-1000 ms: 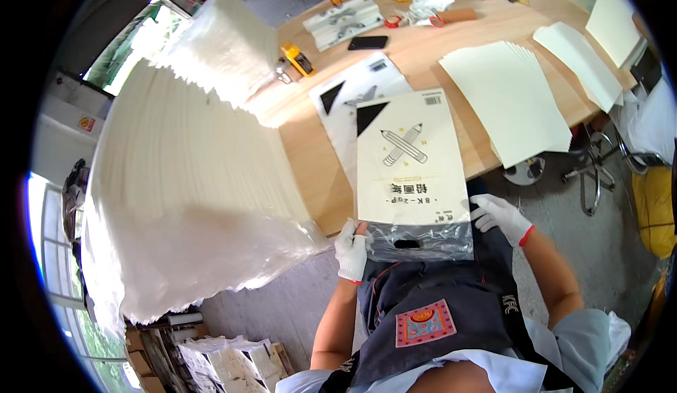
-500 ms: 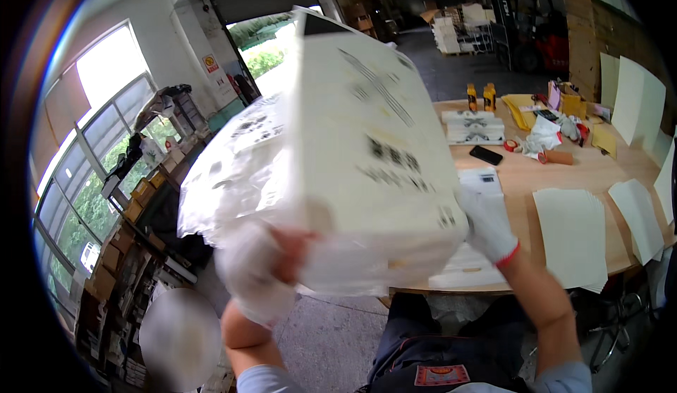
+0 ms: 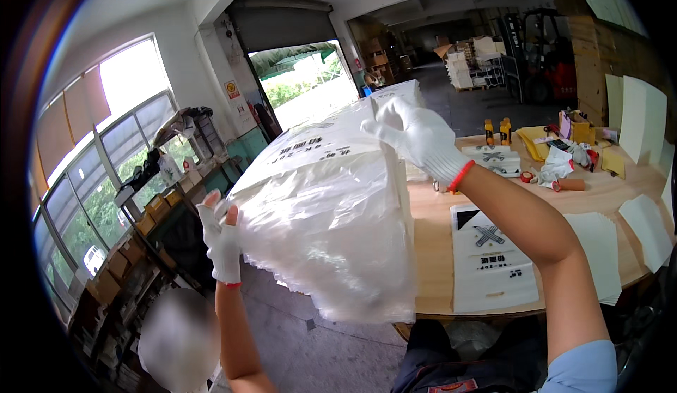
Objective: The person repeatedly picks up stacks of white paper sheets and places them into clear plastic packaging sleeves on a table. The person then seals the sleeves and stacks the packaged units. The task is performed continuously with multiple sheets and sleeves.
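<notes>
As the left hand [image 3: 222,243] spread wide left of the wrapped stack [image 3: 324,206], the right hand [image 3: 416,137] curled near its right edge, grip unclear; printed packaging [image 3: 491,262] lay right of the stack.

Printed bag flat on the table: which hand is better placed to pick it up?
Likely right: the right hand is nearer the bag; the left hand is across the stack.

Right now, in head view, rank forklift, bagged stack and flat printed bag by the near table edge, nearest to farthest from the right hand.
1. Bagged stack, just below-left
2. Flat printed bag, lower right
3. Forklift, far background, right
</notes>
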A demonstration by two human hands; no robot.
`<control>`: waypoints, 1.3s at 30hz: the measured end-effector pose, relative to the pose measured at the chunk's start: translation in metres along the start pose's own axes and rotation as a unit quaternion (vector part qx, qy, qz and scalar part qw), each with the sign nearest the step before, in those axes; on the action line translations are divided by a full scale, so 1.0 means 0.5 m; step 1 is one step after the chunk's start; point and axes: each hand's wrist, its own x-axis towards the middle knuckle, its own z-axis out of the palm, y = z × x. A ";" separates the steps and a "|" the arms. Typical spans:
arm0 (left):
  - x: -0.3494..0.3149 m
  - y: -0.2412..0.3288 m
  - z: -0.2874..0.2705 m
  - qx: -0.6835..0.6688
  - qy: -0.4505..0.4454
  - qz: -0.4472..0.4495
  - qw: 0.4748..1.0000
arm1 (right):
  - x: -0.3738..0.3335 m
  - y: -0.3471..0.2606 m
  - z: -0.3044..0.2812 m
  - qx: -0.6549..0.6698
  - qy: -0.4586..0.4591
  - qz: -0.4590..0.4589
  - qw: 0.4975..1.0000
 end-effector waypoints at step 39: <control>-0.768 0.173 0.641 -0.097 -0.480 0.038 0.871 | -1.022 0.334 -0.007 -0.017 -0.249 0.336 0.908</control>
